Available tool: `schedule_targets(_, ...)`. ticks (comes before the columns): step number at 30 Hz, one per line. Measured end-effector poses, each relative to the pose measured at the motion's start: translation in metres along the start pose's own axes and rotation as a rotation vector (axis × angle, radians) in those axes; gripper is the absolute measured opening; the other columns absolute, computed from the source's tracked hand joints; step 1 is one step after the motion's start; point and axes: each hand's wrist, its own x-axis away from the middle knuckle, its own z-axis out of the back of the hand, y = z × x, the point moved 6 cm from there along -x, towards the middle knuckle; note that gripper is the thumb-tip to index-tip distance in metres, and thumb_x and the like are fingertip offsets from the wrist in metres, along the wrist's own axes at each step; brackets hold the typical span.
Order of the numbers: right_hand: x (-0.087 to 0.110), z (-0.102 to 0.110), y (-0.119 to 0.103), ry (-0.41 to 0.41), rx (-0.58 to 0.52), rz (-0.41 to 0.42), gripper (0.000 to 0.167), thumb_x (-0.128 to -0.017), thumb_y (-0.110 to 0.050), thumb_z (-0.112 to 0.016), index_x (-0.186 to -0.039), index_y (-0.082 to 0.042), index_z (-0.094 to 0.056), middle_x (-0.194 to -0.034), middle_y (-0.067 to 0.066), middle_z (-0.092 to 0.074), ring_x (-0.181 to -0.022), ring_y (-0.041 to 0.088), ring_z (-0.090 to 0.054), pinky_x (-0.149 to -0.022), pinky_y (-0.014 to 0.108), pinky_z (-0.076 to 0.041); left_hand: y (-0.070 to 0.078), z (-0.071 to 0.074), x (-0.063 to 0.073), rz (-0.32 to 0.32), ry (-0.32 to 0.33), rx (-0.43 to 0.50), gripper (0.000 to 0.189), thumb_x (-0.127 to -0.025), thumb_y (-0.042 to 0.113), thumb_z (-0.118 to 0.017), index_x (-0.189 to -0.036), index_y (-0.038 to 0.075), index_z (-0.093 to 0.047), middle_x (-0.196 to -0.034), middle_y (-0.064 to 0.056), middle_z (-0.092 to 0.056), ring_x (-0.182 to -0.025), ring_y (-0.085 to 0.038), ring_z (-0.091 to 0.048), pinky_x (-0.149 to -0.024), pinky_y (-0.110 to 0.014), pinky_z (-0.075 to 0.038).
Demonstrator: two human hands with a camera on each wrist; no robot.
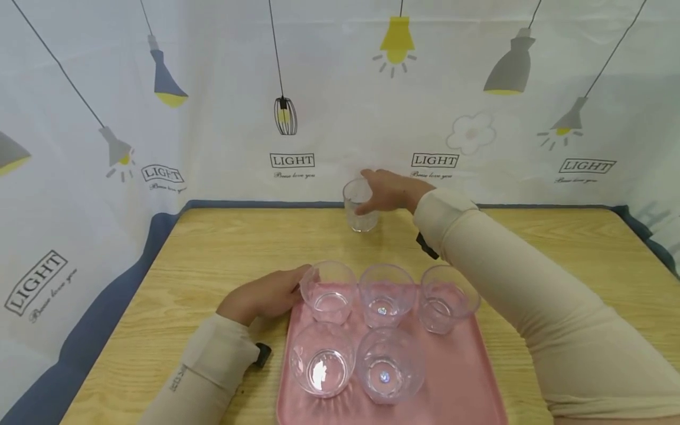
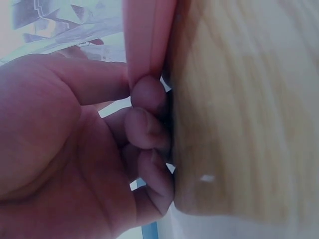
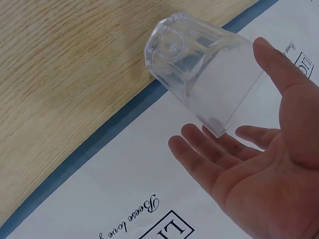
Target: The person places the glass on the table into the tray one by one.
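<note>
My left hand [image 1: 268, 293] pinches the left edge of a pink tray [image 1: 457, 378]. In the left wrist view, its thumb [image 2: 99, 82] lies along one face of the rim and the curled fingers [image 2: 144, 124] are at the other. Several clear plastic cups [image 1: 324, 360] stand upright on the tray in two rows. Another clear cup [image 1: 361, 218], with a faceted base, stands at the back edge of the table. My right hand [image 1: 390, 192] is spread around its upper part, thumb [image 3: 276, 62] at one side of the rim and loosely straight fingers [image 3: 209, 154] at the other.
The wooden table [image 1: 223, 236] reaches back to a white curtain [image 1: 340, 88] printed with lamps and lettering, its blue border along the table edge. The right sleeve [image 1: 510, 265] passes over the table right of the tray.
</note>
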Motion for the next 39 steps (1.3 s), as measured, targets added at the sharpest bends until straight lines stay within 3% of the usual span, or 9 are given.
schedule_targets(8,0.011,0.006,0.002,0.027,-0.008,0.059,0.103,-0.088,-0.040,-0.076,-0.160,-0.006,-0.011,-0.156,0.020,-0.038,-0.143,0.033,-0.041,-0.120,0.049,-0.032,0.002,0.000,0.001,0.007,0.005,-0.005,0.033,-0.107,0.033,-0.044,-0.140,0.027,-0.049,-0.145,-0.005,-0.056,-0.138,-0.029,-0.049,-0.117,-0.052,-0.036)
schedule_targets(17,0.038,0.017,0.018,0.085,-0.063,0.073,0.102,-0.086,-0.038,-0.079,-0.159,-0.006,-0.015,-0.155,0.021,-0.041,-0.146,0.037,-0.035,-0.121,0.053,-0.029,0.005,0.001,0.001,-0.010,0.006,-0.028,0.036,-0.107,0.036,-0.042,-0.142,0.026,-0.047,-0.146,-0.008,-0.055,-0.138,-0.032,-0.049,-0.117,-0.054,-0.037)
schedule_targets(23,0.055,0.028,0.036,0.134,-0.047,0.051,0.101,-0.085,-0.039,-0.078,-0.159,-0.004,-0.018,-0.155,0.019,-0.041,-0.143,0.037,-0.039,-0.118,0.054,-0.033,0.003,-0.001,0.000,0.003,0.008,-0.040,0.037,-0.107,0.041,-0.040,-0.139,0.025,-0.049,-0.147,-0.007,-0.054,-0.139,-0.032,-0.048,-0.117,-0.054,-0.036)
schedule_targets(30,0.083,0.040,0.059,0.208,-0.141,0.021,0.101,-0.084,-0.036,-0.080,-0.158,-0.004,-0.020,-0.154,0.022,-0.040,-0.133,0.041,-0.049,-0.110,0.055,-0.042,0.004,-0.001,0.000,-0.009,0.018,-0.031,0.037,-0.108,0.044,-0.037,-0.137,0.026,-0.050,-0.146,-0.007,-0.055,-0.139,-0.032,-0.048,-0.117,-0.054,-0.035)
schedule_targets(39,0.127,0.038,0.086,0.266,-0.182,-0.009,0.093,-0.084,-0.037,-0.081,-0.154,-0.004,-0.030,-0.149,0.020,-0.043,-0.136,0.041,-0.044,-0.104,0.058,-0.045,0.003,-0.002,0.001,0.021,0.008,-0.017,0.041,-0.107,0.049,-0.034,-0.139,0.028,-0.048,-0.147,-0.007,-0.054,-0.140,-0.033,-0.047,-0.117,-0.055,-0.035)
